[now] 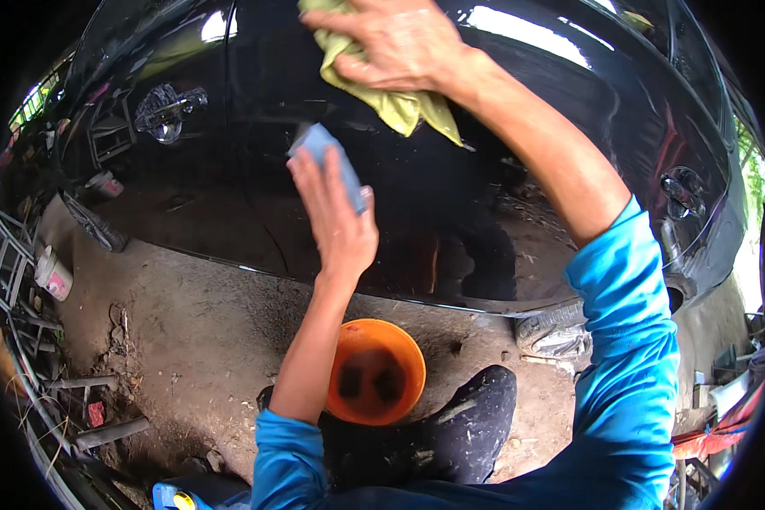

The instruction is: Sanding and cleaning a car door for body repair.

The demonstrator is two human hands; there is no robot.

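Note:
A glossy black car side [272, 170] fills the view in front of me. My right hand [404, 47] presses a damp yellow-green cloth [399, 106] against the upper door panel, its fingers spread over the folds. Lower and to the left, my left hand [338, 221] grips a flat blue-grey block [323, 144], fingers laid along its side. It looks like a sanding block or stiff sponge. Whether the block touches the panel, I cannot tell. Below the door, an orange bucket [416, 370] holds murky liquid with two dark shapes showing in it.
My knee [484, 399] is beside the bucket. A car wheel [557, 334] stands at the right on the dirt floor [204, 314]. At left are a white pail [53, 274] and a metal rack [7, 255]. A blue container [200, 493] sits at the lower left.

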